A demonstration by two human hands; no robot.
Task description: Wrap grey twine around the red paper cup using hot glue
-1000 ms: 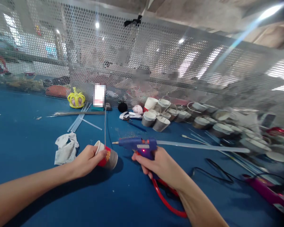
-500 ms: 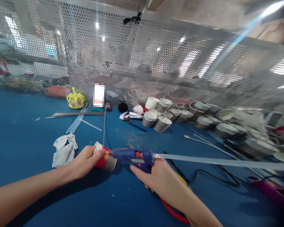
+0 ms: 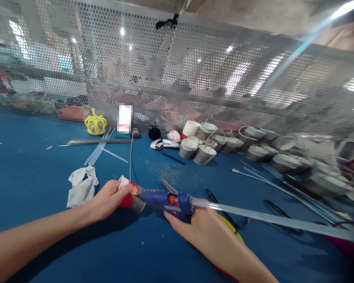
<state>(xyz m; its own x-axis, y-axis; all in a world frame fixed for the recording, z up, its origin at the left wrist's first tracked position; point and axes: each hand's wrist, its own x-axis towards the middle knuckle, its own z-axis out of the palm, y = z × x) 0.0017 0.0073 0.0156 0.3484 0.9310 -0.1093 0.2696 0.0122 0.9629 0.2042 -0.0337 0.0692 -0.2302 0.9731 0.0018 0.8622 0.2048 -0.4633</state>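
Note:
My left hand [image 3: 110, 198] is closed around a red and white paper cup [image 3: 126, 201], tilted on its side, with grey yarn wound around its lower end. A strand of that grey yarn [image 3: 131, 161] runs up from the cup to a small grey ball [image 3: 135, 133] at the back. In my right hand [image 3: 194, 226] is a blue hot glue gun [image 3: 168, 202], its red light lit and a long clear glue stick [image 3: 253, 214] sticking out behind. The gun's nozzle meets the cup's side where the yarn ends, close to my left fingertips.
Crumpled white plastic [image 3: 82, 186] lies left of the cup. Farther back are a yellow crown-shaped piece [image 3: 96, 124], metal wires [image 3: 88, 142] and a phone [image 3: 124, 118]. Several yarn-wrapped cups [image 3: 205, 154] stand at the right. Scissors [image 3: 168, 185] lie behind the gun; a perforated screen [image 3: 150, 67] borders the table.
The glue gun's rear and the long glue stick have dipped slightly on the right. Its nozzle stays at the cup, which my left hand still holds.

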